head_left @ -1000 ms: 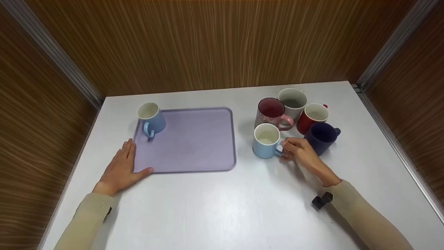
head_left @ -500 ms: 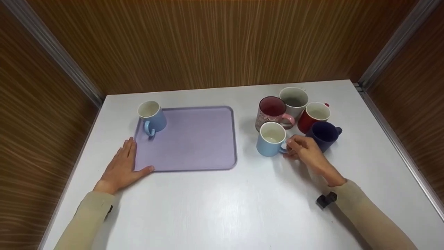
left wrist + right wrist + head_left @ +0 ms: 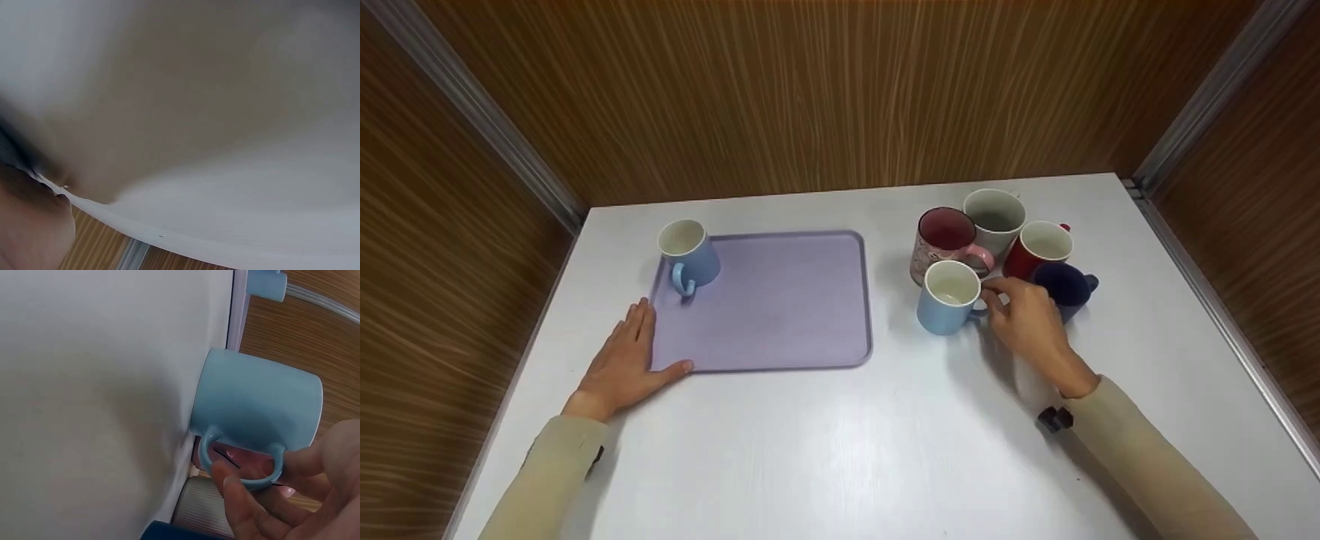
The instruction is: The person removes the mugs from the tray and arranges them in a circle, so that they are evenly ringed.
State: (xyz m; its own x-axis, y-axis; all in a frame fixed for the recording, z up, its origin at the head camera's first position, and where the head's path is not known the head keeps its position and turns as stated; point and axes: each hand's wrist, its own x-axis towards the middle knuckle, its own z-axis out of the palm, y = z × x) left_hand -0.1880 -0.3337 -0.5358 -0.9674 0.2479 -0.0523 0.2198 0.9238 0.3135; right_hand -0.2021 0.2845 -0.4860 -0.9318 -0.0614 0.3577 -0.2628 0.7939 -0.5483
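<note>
My right hand (image 3: 1026, 321) is at the handle of a light blue mug (image 3: 945, 309) standing upright at the right of the table. In the right wrist view, fingers (image 3: 239, 509) curl about the handle of that blue mug (image 3: 253, 402). On the left, my left hand (image 3: 619, 367) rests flat with fingers straight, beside the lilac tray (image 3: 765, 300), its thumb along the tray's near left corner. Another light blue mug (image 3: 697, 262) stands on the tray's far left corner. The left wrist view shows mostly the blurred table and part of a hand (image 3: 36, 230).
Behind the right blue mug stands a pink patterned mug (image 3: 928, 255), and behind that a white mug (image 3: 997, 238). A red mug (image 3: 1020, 260) and a navy mug (image 3: 1072, 296) stand beside my right hand. Wood-grain panels (image 3: 840, 90) enclose the table.
The right blue mug has shifted slightly right and away from me, close against the pink mug. My right hand has moved with it and turned a little. The left hand stays still.
</note>
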